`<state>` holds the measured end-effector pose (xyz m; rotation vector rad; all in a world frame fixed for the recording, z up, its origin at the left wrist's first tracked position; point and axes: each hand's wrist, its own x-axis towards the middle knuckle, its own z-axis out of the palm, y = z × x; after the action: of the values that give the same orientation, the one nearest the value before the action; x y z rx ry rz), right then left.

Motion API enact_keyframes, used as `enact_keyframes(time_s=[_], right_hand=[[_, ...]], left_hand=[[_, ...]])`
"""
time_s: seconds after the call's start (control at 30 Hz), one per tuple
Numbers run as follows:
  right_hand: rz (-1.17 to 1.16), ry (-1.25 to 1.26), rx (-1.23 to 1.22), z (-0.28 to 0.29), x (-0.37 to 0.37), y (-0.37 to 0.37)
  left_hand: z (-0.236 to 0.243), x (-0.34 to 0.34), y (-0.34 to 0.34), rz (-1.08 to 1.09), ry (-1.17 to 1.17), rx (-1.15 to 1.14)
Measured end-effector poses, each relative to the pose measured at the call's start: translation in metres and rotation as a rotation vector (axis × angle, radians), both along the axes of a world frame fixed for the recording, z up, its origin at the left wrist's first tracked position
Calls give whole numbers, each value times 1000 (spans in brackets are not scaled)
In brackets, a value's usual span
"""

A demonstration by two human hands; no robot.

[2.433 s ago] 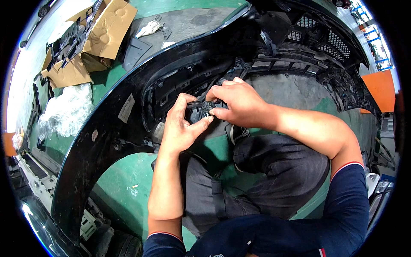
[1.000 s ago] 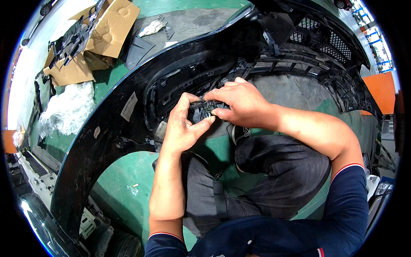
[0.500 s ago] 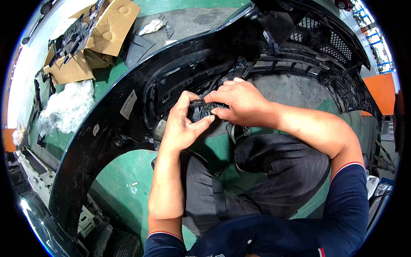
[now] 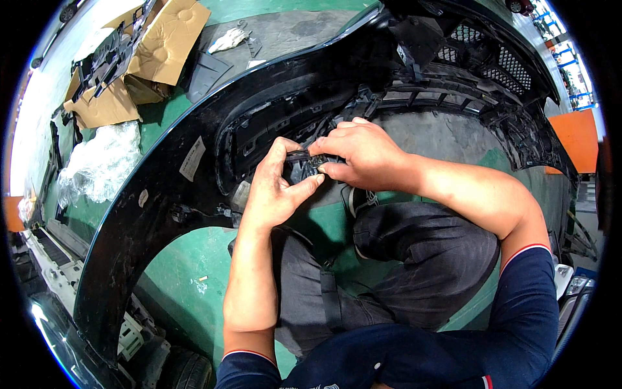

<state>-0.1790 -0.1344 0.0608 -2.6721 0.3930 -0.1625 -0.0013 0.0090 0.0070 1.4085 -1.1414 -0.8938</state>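
A large black car bumper [image 4: 168, 168] arches around my crossed legs, its inner ribs and honeycomb grille openings facing me. Near the middle, my left hand [image 4: 278, 185] pinches a small black plastic part [image 4: 307, 164], with its fingers over the top and its thumb below. My right hand [image 4: 356, 152] grips the same part from the right, index finger and thumb closed on it. Both hands are close together, partly hiding the part; its exact shape is hard to make out.
A torn cardboard box [image 4: 165, 45] of black parts, crumpled clear plastic [image 4: 100, 159] and a white glove [image 4: 227, 40] lie on the floor at upper left. An orange panel [image 4: 570, 142] stands at right, white car parts and a tyre [image 4: 181, 373] at lower left.
Both hands stay in nearly the same place on the small part. Their fingers and my left wrist have shifted only very slightly; otherwise little differs.
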Motion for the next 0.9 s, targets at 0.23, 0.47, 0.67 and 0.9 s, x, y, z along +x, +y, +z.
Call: enact_keyframes(time_s=[0.23,0.47,0.67,0.9], right_hand=[[-9,21,-3,1,1,0],[-10,30,22,3,0,0],[-1,20,18,1,0,1],[-14,62,19,2,6,4]], left_hand=[[3,1,0,-6,-10,-1],[3,0,-1,-2,-8,15],[2,1,0,-9,-16,20],[4,7,1,-11,18,60]])
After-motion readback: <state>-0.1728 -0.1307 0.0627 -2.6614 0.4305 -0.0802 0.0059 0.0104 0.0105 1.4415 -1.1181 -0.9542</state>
